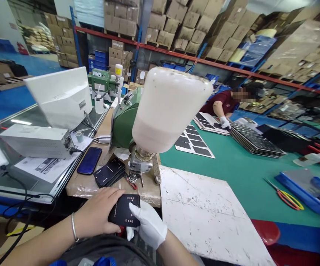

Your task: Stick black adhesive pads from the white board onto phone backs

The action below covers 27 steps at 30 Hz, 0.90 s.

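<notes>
White board [204, 210] is lying to the right of the big bottle [171, 111], which is standing upturned beside the green machine [123, 120]. A pile of black plates [108, 171] is resting left of the bottle, slanting toward it. Both your hands are working below the bottle, on your body's side: your bare left hand [99, 212] is coming in from the left, your gloved right hand [150, 223] from the right. Between them, you are holding a black plate [128, 212], below and slightly left of the bottle; neither hand is lying nearer, since both are touching it. Your left fingers are reaching over its far left edge, while your right thumb is pressing its face from the right. Your left hand is hiding one side, so you cannot tell its long axis, or whether more plates are lying beneath.
</notes>
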Tool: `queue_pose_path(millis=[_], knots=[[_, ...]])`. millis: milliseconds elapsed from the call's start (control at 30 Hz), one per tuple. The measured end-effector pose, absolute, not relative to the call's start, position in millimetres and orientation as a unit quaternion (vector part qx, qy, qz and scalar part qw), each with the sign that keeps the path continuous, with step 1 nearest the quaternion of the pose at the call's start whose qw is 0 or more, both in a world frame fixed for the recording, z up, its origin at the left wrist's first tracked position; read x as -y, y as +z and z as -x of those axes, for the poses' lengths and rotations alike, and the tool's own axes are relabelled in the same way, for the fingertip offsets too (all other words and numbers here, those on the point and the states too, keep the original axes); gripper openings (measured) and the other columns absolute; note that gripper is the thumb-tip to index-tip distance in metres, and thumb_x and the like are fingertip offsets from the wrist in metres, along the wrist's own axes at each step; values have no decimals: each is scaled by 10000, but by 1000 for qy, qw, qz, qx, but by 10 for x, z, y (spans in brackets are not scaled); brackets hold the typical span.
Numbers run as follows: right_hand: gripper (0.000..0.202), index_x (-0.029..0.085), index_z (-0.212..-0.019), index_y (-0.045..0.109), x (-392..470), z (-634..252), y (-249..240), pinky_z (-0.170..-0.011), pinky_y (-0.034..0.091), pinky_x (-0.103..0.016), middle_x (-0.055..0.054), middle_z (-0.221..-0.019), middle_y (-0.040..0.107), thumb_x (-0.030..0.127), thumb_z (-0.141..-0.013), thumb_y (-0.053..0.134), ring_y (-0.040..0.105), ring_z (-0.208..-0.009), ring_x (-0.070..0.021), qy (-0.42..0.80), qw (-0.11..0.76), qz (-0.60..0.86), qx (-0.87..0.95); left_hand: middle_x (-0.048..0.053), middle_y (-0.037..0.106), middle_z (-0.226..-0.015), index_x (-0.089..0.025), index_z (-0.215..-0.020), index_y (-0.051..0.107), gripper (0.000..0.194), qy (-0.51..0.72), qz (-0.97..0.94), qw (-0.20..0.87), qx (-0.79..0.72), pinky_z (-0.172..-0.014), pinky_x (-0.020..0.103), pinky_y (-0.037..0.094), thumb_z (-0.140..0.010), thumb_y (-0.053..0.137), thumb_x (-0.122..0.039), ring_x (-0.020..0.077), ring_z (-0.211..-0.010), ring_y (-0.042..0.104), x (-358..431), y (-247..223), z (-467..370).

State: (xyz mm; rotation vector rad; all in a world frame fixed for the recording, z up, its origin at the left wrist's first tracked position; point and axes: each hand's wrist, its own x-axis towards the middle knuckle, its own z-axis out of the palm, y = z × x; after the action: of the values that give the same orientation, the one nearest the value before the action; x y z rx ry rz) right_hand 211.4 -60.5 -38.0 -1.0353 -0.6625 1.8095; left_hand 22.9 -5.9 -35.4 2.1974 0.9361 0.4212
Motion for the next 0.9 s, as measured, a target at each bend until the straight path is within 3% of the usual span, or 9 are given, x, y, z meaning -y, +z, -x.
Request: queue_pose_path(millis=[100,200,300,367,433,567,667,767,900], knots=[[470,88,-1032,600,670,-2434,-250,-388,369,-202,-63,-617,667,473,-765,644,555,-402,-122,732,426,443,294,92,500,-1320,-273,-1309,481,870,174,-825,389,-371,-1055,471,263,-516,796,-448,349,-1213,415,-26,-294,-197],[388,91,-877,597,734,-2768,-91,-337,237,-183,-12,-382,542,468,-787,618,463,-283,-103,697,450,474,295,89,538,-1277,-249,-1284,498,876,206,-754,524,-339,-980,410,366,-504,791,-516,311,-1142,487,-128,-291,-181],[299,123,-831,585,741,-2992,34,-353,244,-204,13,-345,497,414,-781,632,437,-266,-102,661,493,498,268,102,686,-861,-128,-1107,609,676,233,-614,699,-284,-622,286,465,-699,554,-665,180,-683,602,-177,-289,-392],[251,143,-798,578,703,-3069,88,-362,256,-216,19,-357,495,384,-770,643,419,-267,-96,647,508,508,255,52,638,-590,-93,-978,623,636,224,-536,774,-254,-380,215,292,-766,450,-667,75,-362,408,-166,-234,-637],[223,160,-729,562,643,-3099,130,-369,249,-218,29,-346,470,364,-762,646,385,-265,-80,641,515,512,248,27,634,-565,-111,-946,581,533,219,-496,808,-229,-315,194,158,-739,554,-601,33,-279,306,-134,-132,-870],[203,185,-702,556,505,-3014,232,-369,226,-217,43,-342,439,364,-763,628,343,-274,-62,658,502,498,258,-19,604,-496,-148,-880,523,368,251,-460,819,-234,-292,166,141,-715,640,-455,28,-259,324,-84,75,-989],[213,200,-772,588,379,-2747,310,-347,237,-228,18,-453,532,395,-721,656,373,-300,-77,675,479,482,286,-30,578,-462,-147,-873,533,296,278,-448,803,-277,-293,157,141,-744,622,-398,29,-270,312,-96,124,-690],[231,194,-737,608,220,-2304,332,-342,279,-240,9,-428,528,420,-714,652,416,-321,-104,696,454,461,313,-46,518,-389,-145,-868,560,248,352,-425,768,-326,-297,168,126,-768,600,-369,37,-263,275,-116,101,-219],[271,166,-741,627,34,-1720,330,-344,334,-241,11,-392,524,437,-736,627,459,-324,-126,735,426,396,348,-51,406,-321,-167,-568,504,298,447,-398,713,-365,-337,187,240,-778,584,-362,49,-291,306,-18,81,265]])
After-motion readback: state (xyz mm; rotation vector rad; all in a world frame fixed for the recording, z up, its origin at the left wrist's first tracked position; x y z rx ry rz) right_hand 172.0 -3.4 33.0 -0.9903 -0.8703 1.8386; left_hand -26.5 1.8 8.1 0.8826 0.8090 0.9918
